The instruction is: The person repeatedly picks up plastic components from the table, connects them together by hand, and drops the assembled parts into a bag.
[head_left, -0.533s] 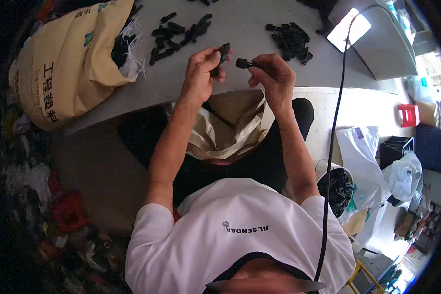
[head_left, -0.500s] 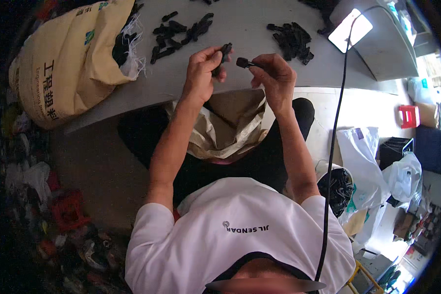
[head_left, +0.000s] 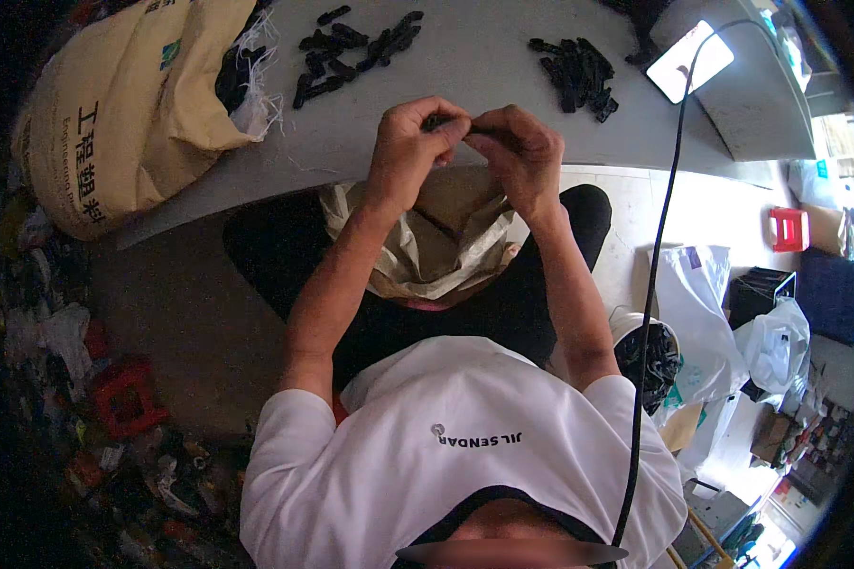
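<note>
Above the near edge of the grey table, my left hand (head_left: 410,147) and my right hand (head_left: 524,152) meet with their fingertips together. My left fingers are closed on a small black plastic part (head_left: 434,122), mostly covered by the hand. Between my right thumb and fingers is another slim black plastic part (head_left: 499,136), only partly showing. Whether the two parts touch is hidden by the fingertips. Beyond the hands, loose black parts (head_left: 337,57) lie scattered at the left, and a denser pile of black parts (head_left: 576,76) lies at the right.
A brown woven sack (head_left: 114,133) lies at the table's left end. An open paper-lined bag (head_left: 417,275) sits between my legs. A black cable (head_left: 667,199) hangs down the right side, past a bucket (head_left: 624,332) of black pieces. A red stool (head_left: 128,398) stands at lower left.
My hands have come together from a small gap apart. The black part in my right hand, pointing freely leftward before, now ends at my left fingertips. The view has shifted slightly.
</note>
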`<state>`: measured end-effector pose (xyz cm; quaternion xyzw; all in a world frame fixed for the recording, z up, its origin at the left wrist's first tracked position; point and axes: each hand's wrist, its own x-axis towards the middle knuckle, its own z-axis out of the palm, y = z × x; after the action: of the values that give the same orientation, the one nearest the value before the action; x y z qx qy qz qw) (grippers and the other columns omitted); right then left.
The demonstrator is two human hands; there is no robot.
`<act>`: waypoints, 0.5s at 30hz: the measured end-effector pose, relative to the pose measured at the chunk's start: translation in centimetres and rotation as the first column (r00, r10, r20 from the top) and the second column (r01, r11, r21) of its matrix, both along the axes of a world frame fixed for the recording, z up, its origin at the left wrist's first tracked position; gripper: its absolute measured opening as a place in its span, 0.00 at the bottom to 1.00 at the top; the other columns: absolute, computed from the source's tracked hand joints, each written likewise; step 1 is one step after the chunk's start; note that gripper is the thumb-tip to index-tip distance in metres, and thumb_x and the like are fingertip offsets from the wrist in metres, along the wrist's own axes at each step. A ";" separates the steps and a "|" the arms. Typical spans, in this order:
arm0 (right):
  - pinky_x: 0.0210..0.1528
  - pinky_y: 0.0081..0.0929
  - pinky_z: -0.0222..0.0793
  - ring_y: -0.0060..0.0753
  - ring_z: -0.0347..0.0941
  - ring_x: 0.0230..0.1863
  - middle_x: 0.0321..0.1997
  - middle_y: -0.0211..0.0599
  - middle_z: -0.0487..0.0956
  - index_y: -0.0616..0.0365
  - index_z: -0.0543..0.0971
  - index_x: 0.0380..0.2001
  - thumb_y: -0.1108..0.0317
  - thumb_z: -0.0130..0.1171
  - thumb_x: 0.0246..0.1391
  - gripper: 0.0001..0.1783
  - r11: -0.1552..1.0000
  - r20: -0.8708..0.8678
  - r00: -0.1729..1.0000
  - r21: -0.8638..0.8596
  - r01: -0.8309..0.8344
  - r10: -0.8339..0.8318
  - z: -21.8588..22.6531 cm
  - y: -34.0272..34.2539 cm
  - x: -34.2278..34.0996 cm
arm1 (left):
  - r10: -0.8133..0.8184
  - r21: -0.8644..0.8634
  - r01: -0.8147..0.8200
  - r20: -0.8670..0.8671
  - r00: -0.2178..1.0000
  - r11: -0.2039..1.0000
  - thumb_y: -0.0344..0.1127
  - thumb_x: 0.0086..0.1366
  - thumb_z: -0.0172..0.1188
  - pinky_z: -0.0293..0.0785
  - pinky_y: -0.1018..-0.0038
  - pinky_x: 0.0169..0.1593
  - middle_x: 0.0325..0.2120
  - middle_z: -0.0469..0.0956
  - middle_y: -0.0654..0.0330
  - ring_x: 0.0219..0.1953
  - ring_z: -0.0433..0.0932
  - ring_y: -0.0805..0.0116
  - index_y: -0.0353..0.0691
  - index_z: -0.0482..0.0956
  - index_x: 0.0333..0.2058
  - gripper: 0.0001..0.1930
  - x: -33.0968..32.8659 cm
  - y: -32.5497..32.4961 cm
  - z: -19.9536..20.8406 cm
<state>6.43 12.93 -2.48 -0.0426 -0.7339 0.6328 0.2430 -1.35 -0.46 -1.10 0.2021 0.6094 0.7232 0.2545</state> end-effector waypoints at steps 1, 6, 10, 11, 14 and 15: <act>0.25 0.13 0.64 0.14 0.68 0.23 0.26 0.29 0.77 0.63 0.77 0.31 0.79 0.61 0.46 0.06 0.991 -0.075 0.997 0.136 -0.005 0.015 -0.2 0.1 -0.1 | -0.012 -0.096 0.005 -0.078 0.997 0.995 0.29 0.61 0.55 0.64 0.83 0.22 0.19 0.73 0.65 0.19 0.67 0.82 0.35 0.77 0.32 0.04 0.4 -0.1 0.1; 0.31 0.24 0.70 0.32 0.72 0.32 0.29 0.38 0.75 0.63 0.76 0.28 0.75 0.66 0.39 0.11 0.972 -0.087 0.994 0.221 0.081 -0.063 0.5 -1.1 1.1 | 0.050 -0.007 -0.052 -0.208 0.977 0.999 0.30 0.62 0.55 0.69 0.82 0.27 0.29 0.75 0.62 0.23 0.71 0.80 0.34 0.74 0.39 0.08 1.9 -0.9 0.3; 0.33 0.23 0.70 0.30 0.70 0.36 0.39 0.40 0.71 0.65 0.74 0.27 0.76 0.67 0.37 0.12 0.965 -0.164 0.977 0.199 0.169 -0.137 1.1 -2.0 2.1 | 0.136 0.043 -0.132 -0.512 0.848 0.990 0.33 0.62 0.56 0.73 0.77 0.34 0.37 0.75 0.57 0.30 0.76 0.70 0.35 0.71 0.43 0.12 3.1 -1.5 0.8; 0.33 0.18 0.70 0.24 0.69 0.38 0.42 0.39 0.69 0.67 0.74 0.27 0.78 0.67 0.38 0.12 0.979 -0.173 0.980 0.160 0.123 -0.095 1.0 -2.1 2.2 | 0.134 0.042 -0.131 -0.510 0.849 0.990 0.33 0.62 0.56 0.73 0.77 0.34 0.37 0.75 0.57 0.30 0.76 0.70 0.35 0.71 0.43 0.12 3.3 -1.6 0.9; 0.35 0.18 0.70 0.24 0.69 0.38 0.41 0.38 0.70 0.66 0.74 0.25 0.77 0.68 0.37 0.12 0.960 -0.238 0.967 0.235 0.154 -0.096 0.9 -2.1 2.6 | 0.120 -0.053 -0.219 -0.700 0.704 0.974 0.35 0.63 0.55 0.72 0.73 0.39 0.36 0.75 0.55 0.35 0.76 0.63 0.36 0.71 0.44 0.13 3.8 -2.0 1.0; 0.35 0.18 0.70 0.24 0.69 0.38 0.41 0.38 0.70 0.66 0.74 0.25 0.77 0.68 0.37 0.12 0.960 -0.236 0.967 0.235 0.154 -0.098 0.9 -2.0 2.7 | 0.053 -0.107 -0.158 -0.645 0.762 0.982 0.35 0.63 0.53 0.71 0.71 0.40 0.35 0.74 0.54 0.37 0.75 0.61 0.36 0.71 0.43 0.12 3.7 -2.3 1.1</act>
<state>9.15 10.92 -1.55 0.0126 -0.7723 0.5186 0.3668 2.39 -2.74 -0.03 0.3810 0.7243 0.5747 0.0057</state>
